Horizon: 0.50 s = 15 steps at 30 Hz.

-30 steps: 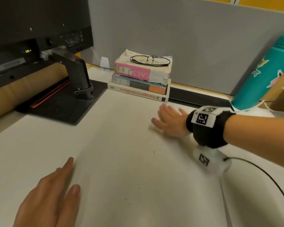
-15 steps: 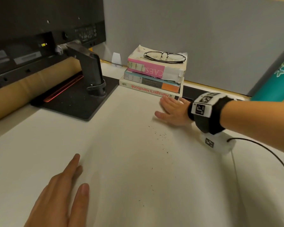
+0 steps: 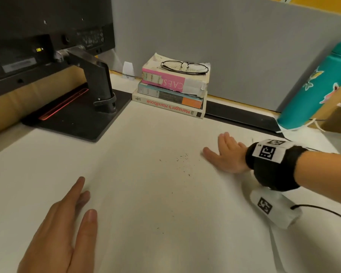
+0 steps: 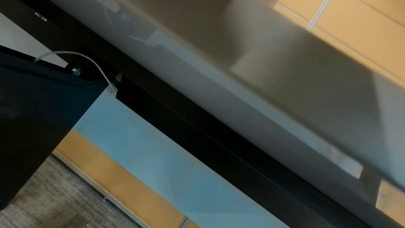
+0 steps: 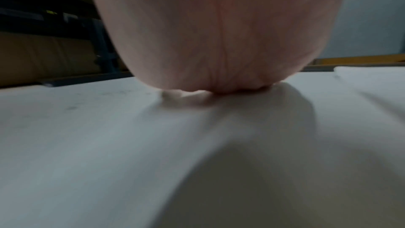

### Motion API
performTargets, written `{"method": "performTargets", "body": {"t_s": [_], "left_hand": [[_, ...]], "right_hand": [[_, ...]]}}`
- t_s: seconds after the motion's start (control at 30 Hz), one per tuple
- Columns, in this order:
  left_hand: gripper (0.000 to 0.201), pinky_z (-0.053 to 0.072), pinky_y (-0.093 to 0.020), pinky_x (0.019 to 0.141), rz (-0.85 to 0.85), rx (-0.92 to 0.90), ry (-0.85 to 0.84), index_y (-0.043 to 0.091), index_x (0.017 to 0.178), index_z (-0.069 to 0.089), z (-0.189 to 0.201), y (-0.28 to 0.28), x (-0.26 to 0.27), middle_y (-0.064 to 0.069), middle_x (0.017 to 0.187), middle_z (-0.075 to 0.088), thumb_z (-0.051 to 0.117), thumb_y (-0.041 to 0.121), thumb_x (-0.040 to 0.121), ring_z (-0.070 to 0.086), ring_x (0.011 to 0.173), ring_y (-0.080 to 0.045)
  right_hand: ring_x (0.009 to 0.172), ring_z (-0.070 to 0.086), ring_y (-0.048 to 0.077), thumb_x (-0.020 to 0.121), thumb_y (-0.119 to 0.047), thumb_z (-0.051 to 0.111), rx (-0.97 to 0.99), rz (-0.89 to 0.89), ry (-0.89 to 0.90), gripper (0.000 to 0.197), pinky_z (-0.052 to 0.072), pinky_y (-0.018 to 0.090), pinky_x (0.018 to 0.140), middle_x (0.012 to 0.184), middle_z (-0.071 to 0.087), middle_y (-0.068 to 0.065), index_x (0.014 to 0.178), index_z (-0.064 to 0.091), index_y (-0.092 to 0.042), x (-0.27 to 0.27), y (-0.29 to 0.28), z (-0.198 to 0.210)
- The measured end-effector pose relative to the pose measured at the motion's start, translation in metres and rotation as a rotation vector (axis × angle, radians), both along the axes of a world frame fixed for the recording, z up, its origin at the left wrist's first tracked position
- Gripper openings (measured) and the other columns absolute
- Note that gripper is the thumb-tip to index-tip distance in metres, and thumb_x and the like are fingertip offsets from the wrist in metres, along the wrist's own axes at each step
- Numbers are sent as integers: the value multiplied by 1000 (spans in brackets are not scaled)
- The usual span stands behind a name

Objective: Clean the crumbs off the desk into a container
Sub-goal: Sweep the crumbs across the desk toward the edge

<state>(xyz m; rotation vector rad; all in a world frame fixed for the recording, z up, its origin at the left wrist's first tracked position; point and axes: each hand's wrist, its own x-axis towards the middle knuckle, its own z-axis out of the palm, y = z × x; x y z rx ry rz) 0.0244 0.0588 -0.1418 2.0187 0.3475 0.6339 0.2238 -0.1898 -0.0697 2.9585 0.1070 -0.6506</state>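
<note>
**Two flat hands, crumbs between them**

Two hands work the pale white desk top (image 3: 136, 243), neither holding anything.

Far left: black monitor stand (image 3: 81, 115) on its flat base, brown cardboard tube (image 3: 28, 95) lying behind it.

Lower left: left hand (image 3: 61, 229), fingers straight and together, lying on or just over the desk. Likely staged as a stop or catcher for the sweep. Left wrist view shows only blurred furniture under the desk edge.

Centre: scatter of fine dark crumbs (image 3: 182, 160) on the bare surface, a few strays nearer the front edge.

Behind them: stack of three books (image 3: 171, 91) against the grey partition, black-rimmed glasses (image 3: 184, 67) on top. Spines read "CAES…" (pink) and "Manager's Handbook" (white); middle spine illegible.

Right of the crumbs: right hand (image 3: 226, 154), fingers extended, palm down, pressed flat to the desk, thumb just beside the scatter. Reads as a sweeping blade.

Far right: teal patterned bottle (image 3: 313, 91). No container for the crumbs is evident.
</note>
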Motion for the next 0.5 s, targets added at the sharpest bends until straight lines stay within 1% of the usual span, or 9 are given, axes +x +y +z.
{"method": "performTargets", "body": {"t_s": [0.07,0.13,0.2,0.23,0.3,0.37,0.43,0.47,0.5], "left_hand": [[56,43,-59,93,-19,-28,-17,72,118,36,0,1,1,6,112,59,33,89,65,56,114,-30],[59,40,-57,97,-40,-31,-7,72,115,40,0,2,1,10,115,58,35,93,59,53,119,-31],[64,41,-59,96,-34,-17,-16,64,124,39,2,-1,-3,16,116,56,31,89,66,53,118,-28],[65,42,-60,95,-21,-9,-16,60,128,38,3,-4,-5,17,117,55,29,87,70,54,118,-26],[62,43,-61,94,-4,-8,-31,57,131,38,1,-6,-8,17,118,54,30,83,74,53,118,-25],[51,43,-61,94,6,-16,-54,57,131,38,-1,-6,-8,12,118,56,34,68,81,53,118,-25],[48,42,-55,97,-15,-60,-51,65,123,39,4,-4,-3,9,119,57,38,57,76,52,118,-23],[47,41,-48,98,-45,-108,-31,74,112,41,5,-2,2,11,118,57,40,57,69,51,118,-21],[44,39,-38,99,-84,-136,2,80,99,41,5,0,5,18,115,57,41,58,61,50,117,-18]], "right_hand": [[148,-8,29,88,-68,17,82,24,8,92,3,46,121,159,-15,12,151,-9,-6,-21,17,-6],[147,-15,25,90,-66,14,156,221,91,89,-2,42,121,158,-22,9,150,-14,-7,-53,39,-6],[146,-18,19,92,-62,10,190,377,197,83,-6,38,120,157,-26,4,149,-19,-9,-72,48,-1],[147,-16,19,92,-60,11,208,384,190,81,-5,38,120,158,-23,4,149,-17,-9,-69,45,1],[148,-1,27,92,-59,18,219,237,41,82,3,44,120,161,-6,10,151,-3,-6,-40,27,-3],[145,14,32,88,-67,21,94,-19,-80,90,13,48,119,158,10,16,149,9,-2,-12,8,0],[145,14,34,83,-74,19,47,-114,-41,98,14,49,119,158,9,17,149,9,-2,-6,2,-3],[146,9,34,82,-75,17,70,-84,-15,99,11,49,119,159,3,16,150,4,-4,-13,6,-5],[148,1,33,83,-74,14,104,-11,28,98,7,48,120,160,-6,14,151,-3,-5,-27,14,-6]]}}
